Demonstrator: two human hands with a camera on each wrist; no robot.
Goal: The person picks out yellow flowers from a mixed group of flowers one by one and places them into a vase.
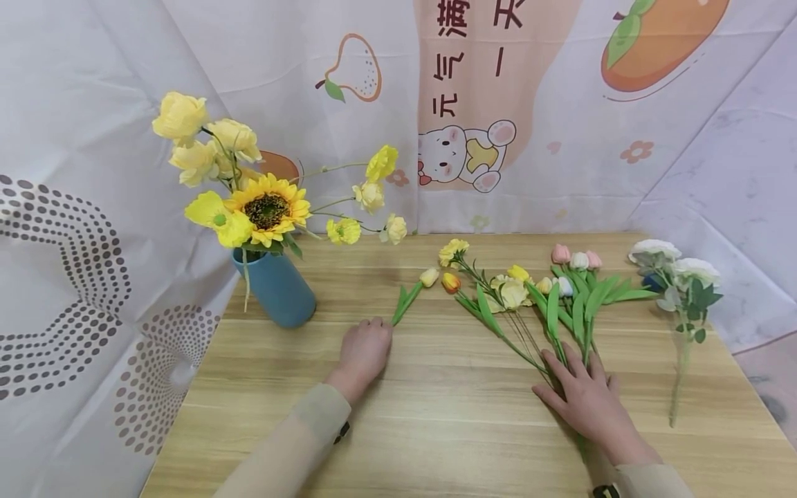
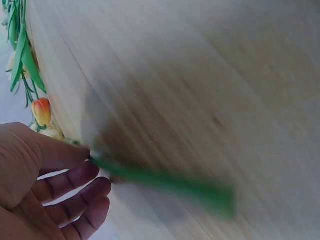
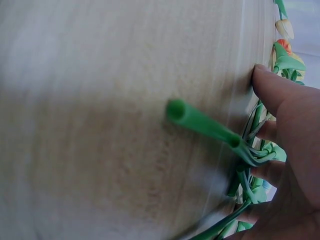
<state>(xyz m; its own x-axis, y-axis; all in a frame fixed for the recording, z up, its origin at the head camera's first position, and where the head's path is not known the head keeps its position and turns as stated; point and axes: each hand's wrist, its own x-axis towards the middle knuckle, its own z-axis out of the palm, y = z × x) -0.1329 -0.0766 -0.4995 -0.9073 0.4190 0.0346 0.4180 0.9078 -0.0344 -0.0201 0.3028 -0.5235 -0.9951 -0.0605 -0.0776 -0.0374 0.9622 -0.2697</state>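
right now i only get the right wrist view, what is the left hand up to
Observer: In the head and left wrist views, the left hand pinches the green stem of a pale tulip.
Operator: ok and is anything standing over on the left side
Observer: Yes, a blue vase stands near the left edge of the table.
Operator: is it empty or already got something in it
Observer: It holds yellow flowers, one of them a sunflower with a dark centre.
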